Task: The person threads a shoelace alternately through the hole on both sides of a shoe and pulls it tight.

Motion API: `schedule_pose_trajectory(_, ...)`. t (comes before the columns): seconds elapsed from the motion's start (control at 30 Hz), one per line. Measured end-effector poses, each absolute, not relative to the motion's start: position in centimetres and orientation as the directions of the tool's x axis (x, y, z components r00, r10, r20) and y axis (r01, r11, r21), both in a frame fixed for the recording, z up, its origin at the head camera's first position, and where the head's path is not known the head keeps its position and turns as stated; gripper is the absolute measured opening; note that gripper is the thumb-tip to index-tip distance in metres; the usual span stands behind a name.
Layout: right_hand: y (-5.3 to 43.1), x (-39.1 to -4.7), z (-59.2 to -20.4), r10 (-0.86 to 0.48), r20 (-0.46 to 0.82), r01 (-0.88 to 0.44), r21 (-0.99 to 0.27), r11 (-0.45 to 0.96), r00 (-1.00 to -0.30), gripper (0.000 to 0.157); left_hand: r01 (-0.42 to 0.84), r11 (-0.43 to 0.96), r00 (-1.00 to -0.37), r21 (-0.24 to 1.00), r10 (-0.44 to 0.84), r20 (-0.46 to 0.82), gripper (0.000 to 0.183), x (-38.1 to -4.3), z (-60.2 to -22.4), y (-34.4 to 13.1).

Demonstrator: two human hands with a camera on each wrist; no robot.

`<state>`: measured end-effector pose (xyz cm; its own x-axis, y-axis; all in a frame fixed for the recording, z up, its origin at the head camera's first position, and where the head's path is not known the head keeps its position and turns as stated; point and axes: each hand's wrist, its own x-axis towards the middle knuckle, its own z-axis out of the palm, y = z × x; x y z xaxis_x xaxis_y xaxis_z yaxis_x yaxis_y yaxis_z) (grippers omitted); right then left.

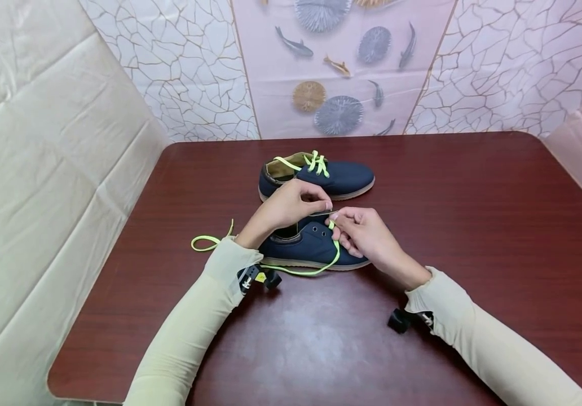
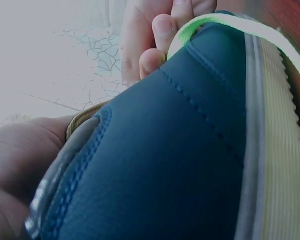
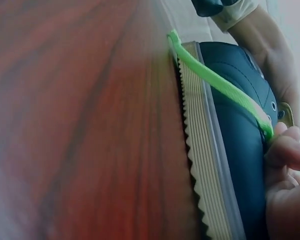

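Observation:
Two navy shoes lie side by side, toes pointing right. On the nearer navy shoe (image 1: 303, 248), my left hand (image 1: 296, 202) reaches over the opening. Its thumb and forefinger pinch the tan-edged tongue (image 3: 287, 115), though the fingertips are partly hidden. My right hand (image 1: 364, 234) pinches a neon yellow-green shoelace (image 1: 335, 252) beside the eyelets (image 1: 318, 231). From those fingers the lace drops over the shoe's near side and runs left along the sole. In the right wrist view, the lace crosses the shoe's side up to the right fingertips (image 3: 282, 145).
Behind stands the other navy shoe (image 1: 347, 176), with yellow-green lace through its eyelets. A loop of loose lace (image 1: 204, 243) lies left of the nearer shoe. Both shoes rest on a dark red-brown table (image 1: 448, 197), with a patterned cloth (image 1: 194, 73) hanging behind it.

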<state>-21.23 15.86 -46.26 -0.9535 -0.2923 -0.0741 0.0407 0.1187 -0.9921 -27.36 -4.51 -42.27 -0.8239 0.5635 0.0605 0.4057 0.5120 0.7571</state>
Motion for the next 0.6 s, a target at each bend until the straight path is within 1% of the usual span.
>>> schedule_pose_trajectory(0.2, 16.4, -20.8, -45.9, -0.311, -0.118, 0.059, -0.979, 0.195, -0.943, 0.029, 0.370, 0.494, -0.864, 0.786, 0.494, 0.097, 0.012, -26.9, -42.7, -4.3)
schedule_pose_trajectory(0.3, 16.7, -20.7, -45.9, -0.290, -0.133, 0.070, -0.973, 0.219, -0.948, 0.027, 0.351, 0.496, -0.885, 0.794, 0.454, 0.108, 0.013, -26.8, -42.9, -4.3)
schedule_pose_trajectory(0.47, 16.7, -21.3, -45.5, -0.222, -0.102, 0.057, -0.978, 0.203, -0.970, 0.025, 0.371, 0.479, -0.899, 0.795, 0.400, 0.179, 0.014, -27.1, -42.7, -4.4)
schedule_pose_trajectory(0.6, 16.7, -21.7, -45.2, -0.190, -0.064, 0.030, -0.983, 0.181, -0.980, 0.020, 0.360, 0.422, -0.911, 0.832, 0.351, 0.216, 0.012, -27.4, -42.2, -4.4)
